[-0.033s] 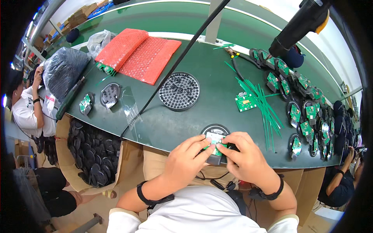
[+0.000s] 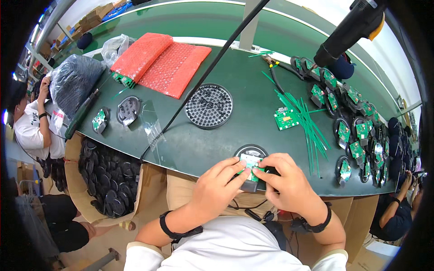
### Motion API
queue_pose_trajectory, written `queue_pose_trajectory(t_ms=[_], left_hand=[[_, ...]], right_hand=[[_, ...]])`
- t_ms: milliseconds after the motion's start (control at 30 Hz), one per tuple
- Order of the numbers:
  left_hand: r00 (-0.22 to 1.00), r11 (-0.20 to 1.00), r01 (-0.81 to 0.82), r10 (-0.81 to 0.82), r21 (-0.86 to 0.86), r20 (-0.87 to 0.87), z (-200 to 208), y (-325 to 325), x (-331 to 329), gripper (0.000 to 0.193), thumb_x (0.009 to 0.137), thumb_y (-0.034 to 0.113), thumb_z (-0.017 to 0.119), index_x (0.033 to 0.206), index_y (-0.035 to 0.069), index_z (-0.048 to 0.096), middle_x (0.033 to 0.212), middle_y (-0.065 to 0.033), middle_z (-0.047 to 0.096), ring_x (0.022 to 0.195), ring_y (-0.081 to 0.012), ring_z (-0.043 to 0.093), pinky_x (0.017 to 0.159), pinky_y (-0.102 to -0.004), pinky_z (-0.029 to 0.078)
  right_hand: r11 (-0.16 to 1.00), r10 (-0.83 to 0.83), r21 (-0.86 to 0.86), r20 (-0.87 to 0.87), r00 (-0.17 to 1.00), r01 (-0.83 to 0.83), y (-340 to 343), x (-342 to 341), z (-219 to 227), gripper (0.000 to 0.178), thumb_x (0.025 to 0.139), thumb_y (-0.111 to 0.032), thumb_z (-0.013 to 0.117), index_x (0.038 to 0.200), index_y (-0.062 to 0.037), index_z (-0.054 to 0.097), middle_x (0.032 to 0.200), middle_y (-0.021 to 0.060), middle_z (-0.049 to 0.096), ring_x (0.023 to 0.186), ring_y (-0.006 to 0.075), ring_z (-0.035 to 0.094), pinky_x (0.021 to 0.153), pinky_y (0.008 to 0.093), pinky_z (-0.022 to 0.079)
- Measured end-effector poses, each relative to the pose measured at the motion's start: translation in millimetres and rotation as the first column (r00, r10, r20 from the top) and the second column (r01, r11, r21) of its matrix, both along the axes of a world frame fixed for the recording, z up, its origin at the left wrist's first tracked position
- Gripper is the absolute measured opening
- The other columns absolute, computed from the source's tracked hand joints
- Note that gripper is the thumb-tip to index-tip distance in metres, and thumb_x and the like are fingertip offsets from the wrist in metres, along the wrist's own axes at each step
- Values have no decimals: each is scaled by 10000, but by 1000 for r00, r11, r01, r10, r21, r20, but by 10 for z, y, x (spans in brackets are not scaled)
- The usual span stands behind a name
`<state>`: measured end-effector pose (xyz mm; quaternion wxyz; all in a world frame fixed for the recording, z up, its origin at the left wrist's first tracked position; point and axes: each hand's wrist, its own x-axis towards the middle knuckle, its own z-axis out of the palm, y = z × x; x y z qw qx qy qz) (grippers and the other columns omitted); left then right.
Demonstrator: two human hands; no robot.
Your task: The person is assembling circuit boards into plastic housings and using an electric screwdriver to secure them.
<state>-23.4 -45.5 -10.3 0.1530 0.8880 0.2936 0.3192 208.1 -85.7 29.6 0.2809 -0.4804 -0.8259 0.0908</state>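
Observation:
At the near edge of the table, a green circuit board [image 2: 251,161] with a pale top part lies over a round black housing [image 2: 250,149]. My left hand [image 2: 220,183] pinches the board's left side with thumb and forefinger. From the right, my right hand [image 2: 286,180] grips its other side, the thumb close to the left fingertips. Both hands partly cover the board and housing, so how the board sits in the housing is hidden. A loose green circuit board [image 2: 285,118] lies farther off to the right.
A round tray [image 2: 209,106] of small black parts sits mid-table, near a slanting black cable [image 2: 199,84]. Thin green strips [image 2: 310,131] and pliers [image 2: 278,74] lie right, beside many board-fitted housings [image 2: 356,149]. A power screwdriver [image 2: 350,34] hangs above. Red bubble wrap [image 2: 174,67] lies left.

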Motion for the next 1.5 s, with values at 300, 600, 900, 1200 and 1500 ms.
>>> queue_pose_trajectory(t_ms=[300,600,900,1200,1500], left_hand=[[999,998,4,-1,-62,40,76,-11,25,546,689,307,861,1132,14,736,1152,-115,701,1137,-333,675,908,-405,597],[999,998,23,-21,-52,41,57,-16,24,573,676,316,857,1143,9,733,1150,-113,701,1146,-327,666,928,-394,587],[998,998,32,-29,-61,55,106,46,72,542,700,295,855,1134,-3,726,1142,-125,691,1136,-339,663,904,-403,591],[999,1000,-12,11,26,39,32,95,174,510,716,281,855,1121,0,726,1139,-127,688,1142,-346,658,902,-414,591],[996,991,-7,18,-137,84,48,112,163,561,669,270,922,1139,36,724,1185,-116,694,1163,-351,659,941,-421,575]], right_hand=[[993,-99,-72,-124,987,91,282,-37,-58,229,749,-87,848,960,-64,761,1023,51,710,942,281,675,807,390,568],[983,-80,-177,-141,987,54,335,14,-32,189,756,-94,845,920,-60,759,1004,48,723,921,276,685,796,382,562],[983,-76,-177,-178,981,44,433,60,-29,194,767,-84,840,935,-54,747,1002,77,732,938,303,688,815,393,558],[974,-68,-222,-157,985,32,533,133,-20,167,760,-87,846,893,-40,755,995,80,721,955,300,683,860,407,546],[964,-24,-265,-205,979,-32,586,185,-10,195,762,-86,838,911,-42,719,986,82,701,944,306,660,844,411,529]])
